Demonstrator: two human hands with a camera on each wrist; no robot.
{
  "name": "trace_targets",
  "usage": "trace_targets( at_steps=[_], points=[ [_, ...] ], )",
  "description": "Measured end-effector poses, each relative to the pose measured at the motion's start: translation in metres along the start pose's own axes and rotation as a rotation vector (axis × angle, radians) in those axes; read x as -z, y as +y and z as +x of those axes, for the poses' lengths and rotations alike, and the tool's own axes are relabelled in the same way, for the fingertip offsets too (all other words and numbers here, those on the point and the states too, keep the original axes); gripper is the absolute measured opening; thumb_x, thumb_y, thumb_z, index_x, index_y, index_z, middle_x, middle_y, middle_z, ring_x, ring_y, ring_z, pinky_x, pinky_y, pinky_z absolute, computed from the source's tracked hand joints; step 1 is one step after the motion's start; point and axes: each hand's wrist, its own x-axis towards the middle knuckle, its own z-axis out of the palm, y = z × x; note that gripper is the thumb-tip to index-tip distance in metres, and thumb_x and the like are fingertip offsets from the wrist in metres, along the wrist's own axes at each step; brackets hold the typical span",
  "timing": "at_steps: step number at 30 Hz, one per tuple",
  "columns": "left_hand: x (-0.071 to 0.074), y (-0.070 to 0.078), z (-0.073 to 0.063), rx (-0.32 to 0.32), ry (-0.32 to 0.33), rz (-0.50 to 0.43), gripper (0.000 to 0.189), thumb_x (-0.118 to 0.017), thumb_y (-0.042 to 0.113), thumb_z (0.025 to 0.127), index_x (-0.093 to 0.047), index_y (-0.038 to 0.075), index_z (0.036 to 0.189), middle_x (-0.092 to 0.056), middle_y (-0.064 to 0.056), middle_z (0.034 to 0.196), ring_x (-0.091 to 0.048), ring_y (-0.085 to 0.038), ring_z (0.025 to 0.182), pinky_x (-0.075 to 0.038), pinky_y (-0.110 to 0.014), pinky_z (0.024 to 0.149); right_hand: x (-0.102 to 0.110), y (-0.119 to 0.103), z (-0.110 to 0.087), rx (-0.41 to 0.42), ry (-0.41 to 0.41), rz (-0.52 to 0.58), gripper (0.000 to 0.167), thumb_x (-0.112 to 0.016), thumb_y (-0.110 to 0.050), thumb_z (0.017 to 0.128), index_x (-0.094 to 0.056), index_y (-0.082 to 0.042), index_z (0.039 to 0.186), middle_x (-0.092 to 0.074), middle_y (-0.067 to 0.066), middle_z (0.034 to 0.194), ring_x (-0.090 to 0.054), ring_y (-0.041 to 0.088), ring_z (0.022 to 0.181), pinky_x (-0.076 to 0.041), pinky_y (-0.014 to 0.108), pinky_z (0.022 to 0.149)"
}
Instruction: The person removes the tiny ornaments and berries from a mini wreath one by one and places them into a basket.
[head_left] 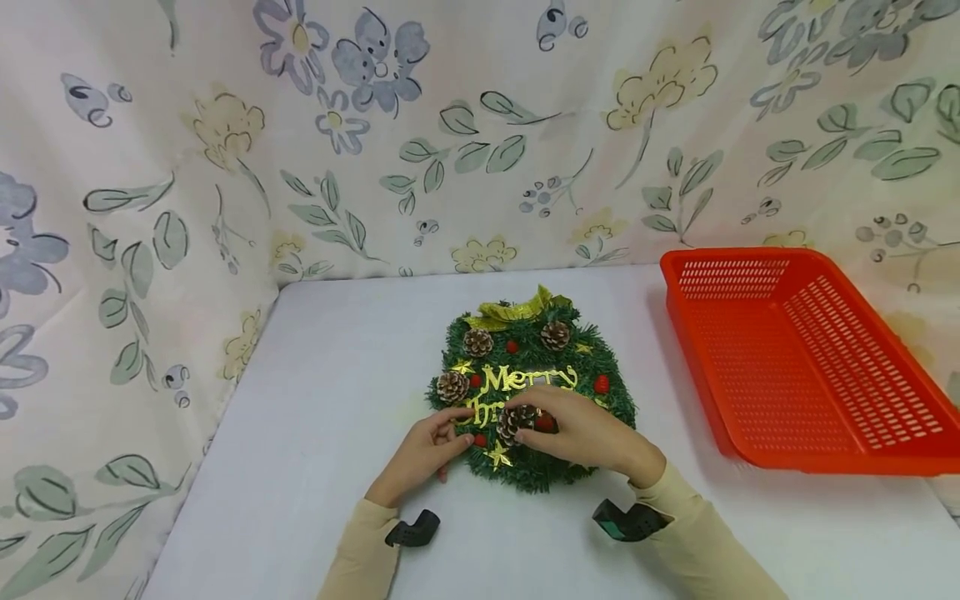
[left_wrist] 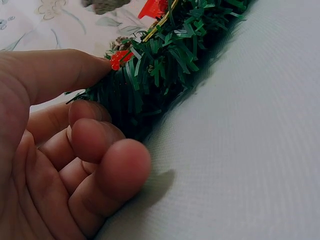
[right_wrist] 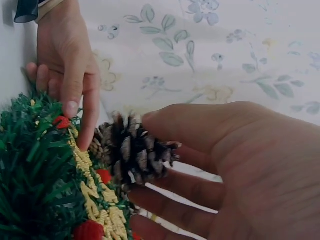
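A green tinsel Christmas wreath [head_left: 536,477] lies on the white table, with gold "Merry Christmas" lettering [head_left: 517,378] across it. My left hand [head_left: 422,457] grips its lower left edge; in the left wrist view the thumb lies on top beside a red berry [left_wrist: 120,59], with the other fingers curled at the rim. Over the wreath's lower middle, my right hand [head_left: 579,427] pinches a brown, pale-tipped pine cone [right_wrist: 137,150] between thumb and fingers. That hand covers part of the lettering in the head view.
To the right stands a red perforated plastic basket [head_left: 727,387]. More pine cones [head_left: 477,342], gold stars [head_left: 498,454] and a yellow-gold ribbon [head_left: 517,312] decorate the wreath. A floral curtain [head_left: 450,200] hangs behind the white table [head_left: 337,358].
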Motion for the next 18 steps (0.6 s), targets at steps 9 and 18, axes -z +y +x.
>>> trace_targets(
  at_steps=[9, 18],
  points=[
    [-0.004, -0.001, 0.001, -0.014, -0.009, -0.016, 0.048, -0.066, 0.026, 0.100, -0.054, 0.014, 0.146, -0.050, 0.001, 0.069, -0.047, -0.009, 0.044, -0.052, -0.032, 0.048, 0.012, -0.005, -0.003, 0.033, 0.070, 0.095, 0.043, -0.070, -0.025, 0.098, -0.060, -0.017, 0.138, -0.063, -0.001, 0.135, -0.060, 0.018, 0.121, -0.056, 0.047, 0.096],
    [0.001, 0.000, 0.000, -0.012, -0.004, 0.001, 0.050, -0.067, 0.028, 0.100, -0.053, 0.015, 0.146, -0.050, 0.001, 0.069, -0.048, -0.010, 0.045, -0.053, -0.032, 0.048, 0.021, -0.009, -0.013, 0.028, 0.105, 0.093, 0.043, -0.072, -0.029, 0.097, -0.060, -0.018, 0.137, -0.064, -0.002, 0.134, -0.061, 0.012, 0.110, -0.057, 0.035, 0.089]
  ],
)
